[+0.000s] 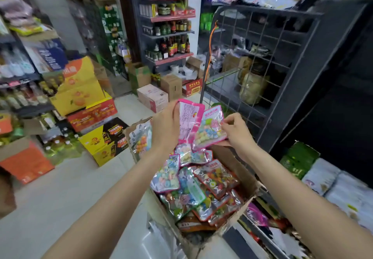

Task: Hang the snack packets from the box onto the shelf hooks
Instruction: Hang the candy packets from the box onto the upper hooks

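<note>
The left hand (166, 127) grips a pink packet (188, 120) along its left edge, printed back facing the camera, fingers curled round it. The right hand (236, 130) pinches the right edge of a second packet (210, 129), which shows its clear front and coloured sweets. The two packets overlap at the middle, the second lying over the lower right part of the first. Both are held above the far end of the open box (247, 175), which sits near and centre and is filled with loose packets (199, 186) in mixed pink and red prints. The wire grid (254, 56) stands just beyond and to the right of the hands; no hooks can be made out on it in this view. Risk one: the overlapped packets may slide against each other, since each is held by one edge only, and one could drop back into the box or onto the floor. Risk two: the packets face opposite ways, so one would hang back-out unless turned. Risk three: the hang holes cannot be seen, so a packet may miss its hook or tear at the top seal if pushed on off-centre. Risk four: the box edge is torn and its seating is not visible; a knock from a forearm might tip it.
</note>
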`<state>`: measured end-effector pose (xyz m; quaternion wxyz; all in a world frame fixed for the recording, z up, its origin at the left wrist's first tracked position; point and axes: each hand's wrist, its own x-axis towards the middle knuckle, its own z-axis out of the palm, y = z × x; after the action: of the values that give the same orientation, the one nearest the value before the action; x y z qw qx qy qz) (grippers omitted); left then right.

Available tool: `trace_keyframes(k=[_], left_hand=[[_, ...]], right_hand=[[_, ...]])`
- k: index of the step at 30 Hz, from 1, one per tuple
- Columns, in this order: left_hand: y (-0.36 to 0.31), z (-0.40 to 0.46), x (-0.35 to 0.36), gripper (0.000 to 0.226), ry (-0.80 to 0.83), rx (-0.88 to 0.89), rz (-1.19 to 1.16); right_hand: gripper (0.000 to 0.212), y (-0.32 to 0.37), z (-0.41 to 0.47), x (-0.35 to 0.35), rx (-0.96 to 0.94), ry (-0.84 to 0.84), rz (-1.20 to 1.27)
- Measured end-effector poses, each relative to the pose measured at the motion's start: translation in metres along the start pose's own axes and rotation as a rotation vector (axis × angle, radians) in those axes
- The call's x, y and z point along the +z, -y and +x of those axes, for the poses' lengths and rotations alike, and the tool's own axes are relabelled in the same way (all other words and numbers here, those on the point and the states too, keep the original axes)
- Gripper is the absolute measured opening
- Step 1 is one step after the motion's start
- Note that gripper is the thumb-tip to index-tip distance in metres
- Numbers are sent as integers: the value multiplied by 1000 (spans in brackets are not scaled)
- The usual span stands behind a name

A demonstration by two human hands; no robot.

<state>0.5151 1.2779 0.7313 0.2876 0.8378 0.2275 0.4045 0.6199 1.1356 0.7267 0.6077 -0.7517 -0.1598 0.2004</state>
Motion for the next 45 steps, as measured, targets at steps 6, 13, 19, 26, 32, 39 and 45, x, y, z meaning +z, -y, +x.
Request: trace_keyframes(k=[6, 13, 19, 26, 32, 39, 45], left_hand=[[-86, 20, 29, 40, -58, 786, 110], [-179, 37, 75, 29, -42, 1381, 32], [-264, 39, 103, 33, 10, 1466, -41], [-331, 38, 89, 44, 66, 833, -452], [-374, 62, 72, 39, 611, 230, -953], [-383, 78, 67, 28, 578, -108, -1125], [-380, 92, 68, 30, 265, 28, -939]], right_hand=[[42, 72, -27, -60, -166, -71, 198], [19, 109, -52, -161, -228, -345, 429], [21, 133, -87, -226, -324, -337, 525], [7, 155, -103, -284, -445, -642, 271], [4, 177, -104, -302, -544, -581, 243], [9, 191, -87, -305, -581, -537, 150], [6, 207, -78, -312, -665, -766, -18]])
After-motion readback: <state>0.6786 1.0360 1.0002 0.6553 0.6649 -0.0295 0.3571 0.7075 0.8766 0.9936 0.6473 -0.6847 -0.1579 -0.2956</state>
